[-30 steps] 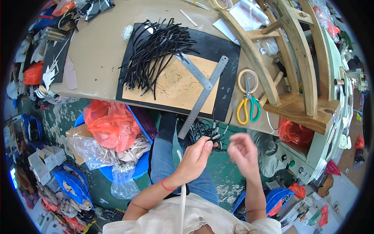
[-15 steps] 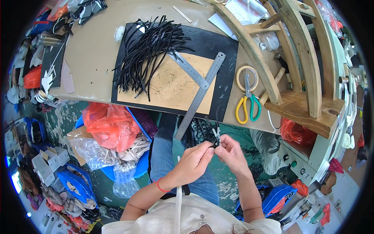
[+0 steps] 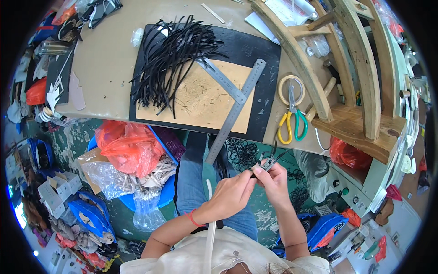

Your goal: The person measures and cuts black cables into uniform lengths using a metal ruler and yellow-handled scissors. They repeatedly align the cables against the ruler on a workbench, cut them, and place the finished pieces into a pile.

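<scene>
Black strips [image 3: 271, 161], fanned farther right than earlier, are pinched between the fingertips of left hand [image 3: 231, 195] and right hand [image 3: 274, 183], gripped ends hidden.

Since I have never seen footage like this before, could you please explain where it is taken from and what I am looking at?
There is no machine here, only a person's two bare hands. The picture comes from a wide fisheye camera worn on the head, looking down, so straight edges bend.

On the table lies a black mat with a tan board, a heap of black strips and two metal rulers. To the right are scissors, a tape roll and a wooden frame.

Near the table's edge, the left hand and right hand pinch thin dark pieces, too small to identify.
</scene>
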A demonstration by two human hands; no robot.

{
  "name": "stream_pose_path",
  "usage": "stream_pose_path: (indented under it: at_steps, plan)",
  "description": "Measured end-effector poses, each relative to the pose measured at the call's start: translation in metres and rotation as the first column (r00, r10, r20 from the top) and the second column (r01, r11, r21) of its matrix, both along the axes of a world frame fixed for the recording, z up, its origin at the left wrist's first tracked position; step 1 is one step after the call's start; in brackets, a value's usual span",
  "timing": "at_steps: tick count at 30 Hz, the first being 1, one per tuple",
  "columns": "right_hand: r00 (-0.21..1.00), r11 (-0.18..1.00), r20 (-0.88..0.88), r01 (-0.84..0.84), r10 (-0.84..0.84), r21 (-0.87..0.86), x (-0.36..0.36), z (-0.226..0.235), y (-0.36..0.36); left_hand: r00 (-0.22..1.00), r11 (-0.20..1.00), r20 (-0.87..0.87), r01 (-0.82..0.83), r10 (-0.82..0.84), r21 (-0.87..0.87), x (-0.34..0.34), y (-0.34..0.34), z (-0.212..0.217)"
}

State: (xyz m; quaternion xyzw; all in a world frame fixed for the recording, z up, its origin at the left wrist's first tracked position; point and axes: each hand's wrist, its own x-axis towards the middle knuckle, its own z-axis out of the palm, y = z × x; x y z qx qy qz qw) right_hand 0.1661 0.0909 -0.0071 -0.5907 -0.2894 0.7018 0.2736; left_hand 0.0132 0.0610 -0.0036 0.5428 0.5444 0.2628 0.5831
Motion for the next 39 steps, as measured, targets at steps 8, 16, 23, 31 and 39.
stream_pose_path:
  at_steps: [8, 16, 23, 31, 39]
  plan:
    - [0.477, 0.76, 0.86, -0.487, -0.182, 0.431, 0.073, -0.076, 0.078, 0.981, 0.966, 0.102, -0.141, 0.166, -0.216, -0.008, -0.002, -0.014]
    - [0.178, 0.728, 0.946, -0.606, -0.271, 0.322, 0.047, -0.114, 0.07, 0.987, 0.962, 0.005, -0.153, 0.159, -0.227, -0.021, -0.023, -0.059]
    - [0.331, 0.847, 0.926, -0.425, -0.184, 0.32, 0.046, -0.099, 0.074, 0.905, 0.933, -0.226, -0.348, 0.36, 0.094, -0.043, -0.027, -0.082]
    - [0.643, 0.739, 0.754, -0.572, 0.135, 0.355, 0.056, -0.027, 0.005, 0.984, 0.942, 0.054, -0.149, 0.173, -0.3, -0.06, -0.001, -0.037]
    - [0.742, 0.792, 0.322, -0.608, 0.588, -0.044, 0.049, 0.004, -0.062, 0.997, 0.958, 0.065, -0.019, 0.039, -0.286, -0.042, 0.013, -0.024]
